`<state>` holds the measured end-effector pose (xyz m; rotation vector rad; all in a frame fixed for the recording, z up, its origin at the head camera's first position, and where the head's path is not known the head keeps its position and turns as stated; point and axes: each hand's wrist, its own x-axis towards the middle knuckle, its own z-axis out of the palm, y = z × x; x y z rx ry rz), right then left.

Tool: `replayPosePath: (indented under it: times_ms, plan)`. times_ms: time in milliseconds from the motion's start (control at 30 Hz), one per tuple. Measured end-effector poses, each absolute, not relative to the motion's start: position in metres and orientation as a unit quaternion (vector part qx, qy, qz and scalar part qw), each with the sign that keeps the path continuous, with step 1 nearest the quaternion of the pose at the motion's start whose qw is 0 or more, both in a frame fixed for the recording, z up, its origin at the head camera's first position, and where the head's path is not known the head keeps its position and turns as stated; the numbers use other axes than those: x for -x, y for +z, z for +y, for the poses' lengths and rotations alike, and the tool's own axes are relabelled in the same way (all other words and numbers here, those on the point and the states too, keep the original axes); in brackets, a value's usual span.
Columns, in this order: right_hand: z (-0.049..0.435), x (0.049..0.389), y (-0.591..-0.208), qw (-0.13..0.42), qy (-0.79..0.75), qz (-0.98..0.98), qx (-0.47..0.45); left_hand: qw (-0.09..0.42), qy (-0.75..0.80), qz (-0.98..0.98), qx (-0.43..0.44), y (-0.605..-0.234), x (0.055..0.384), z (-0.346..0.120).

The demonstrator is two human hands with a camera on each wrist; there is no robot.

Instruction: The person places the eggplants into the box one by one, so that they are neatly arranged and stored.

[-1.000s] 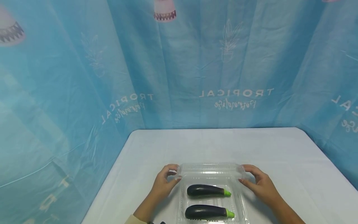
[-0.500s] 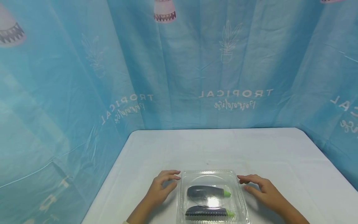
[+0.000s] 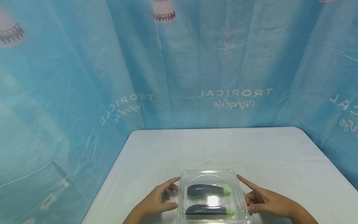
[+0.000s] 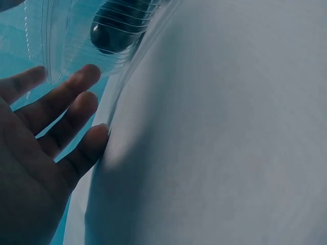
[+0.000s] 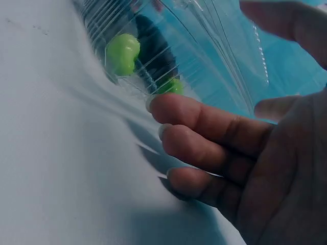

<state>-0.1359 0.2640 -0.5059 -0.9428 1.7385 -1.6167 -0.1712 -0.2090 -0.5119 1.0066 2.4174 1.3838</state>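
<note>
A clear plastic clamshell container (image 3: pixel 207 171) stands near the front of the table, its lid down over two dark eggplants with green stem ends. The farther eggplant (image 3: pixel 201 189) shows through the lid's round panel; the nearer eggplant (image 3: pixel 205 207) lies partly behind ridged plastic. At the container's left side is my left hand (image 3: pixel 155 199), index fingertip and thumb tip right at the edge. On the other side, my right hand (image 3: pixel 269 201) points its index finger along the far right corner, thumb by the right edge. Both wrist views show loosely bent fingers beside the container wall.
A white-covered table (image 3: pixel 223 146) stretches behind and to both sides of the container. Blue printed curtain (image 3: pixel 179 68) hangs along the table's back and sides.
The lid, folded back or raised a second ago, now lies over the eggplants. Both hands have come down from the far corners along the container's sides, thumbs nearer its front.
</note>
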Motion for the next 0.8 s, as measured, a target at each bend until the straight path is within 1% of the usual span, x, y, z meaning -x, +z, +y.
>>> replayPosePath:
  times_ms: [367,600,800]
  plan:
    - [0.254,0.129,-0.509,0.264,-0.607,0.663,0.35,0.175,0.478,0.799,-0.321,-0.504,0.165,-0.211]
    - [0.248,0.122,-0.501,0.275,-0.611,0.671,0.317,0.2,0.477,0.792,-0.324,-0.504,0.163,-0.21]
    - [0.244,0.116,-0.501,0.309,-0.631,0.665,0.253,0.268,0.542,0.732,-0.313,-0.502,0.159,-0.208]
